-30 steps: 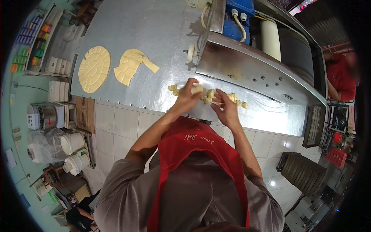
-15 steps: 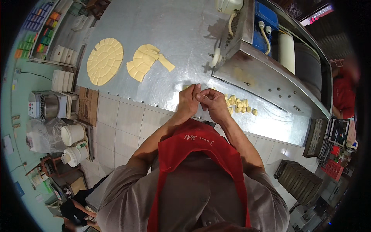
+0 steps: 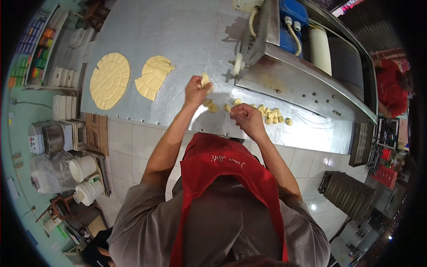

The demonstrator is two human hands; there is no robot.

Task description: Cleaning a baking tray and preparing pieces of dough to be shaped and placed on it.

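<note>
My left hand point(image 3: 197, 92) is closed round a strip of pale yellow dough point(image 3: 204, 80), which sticks up past the fingers above the metal table point(image 3: 178, 40). Beneath and beside that wrist lie a few cut dough pieces point(image 3: 211, 107). My right hand point(image 3: 249, 119) is low over the table with its fingers curled together; what they hold, if anything, is hidden. A small dough piece point(image 3: 227, 107) lies by its fingertips. Several small dough lumps point(image 3: 270, 115) are clustered to its right. Farther left are a partial scored dough sheet point(image 3: 153, 78) and a whole scored dough round point(image 3: 110, 81).
A large metal machine point(image 3: 302, 75) with a blue motor point(image 3: 293, 18) stands at the right of the table. White buckets point(image 3: 83, 167) and a mixer point(image 3: 51, 137) are off to the left. Another person in red point(image 3: 391, 89) is at the far right.
My hands were together and have moved apart, the left one up and leftward. The loose strip beside the partial sheet is gone from there, and my left hand holds a strip.
</note>
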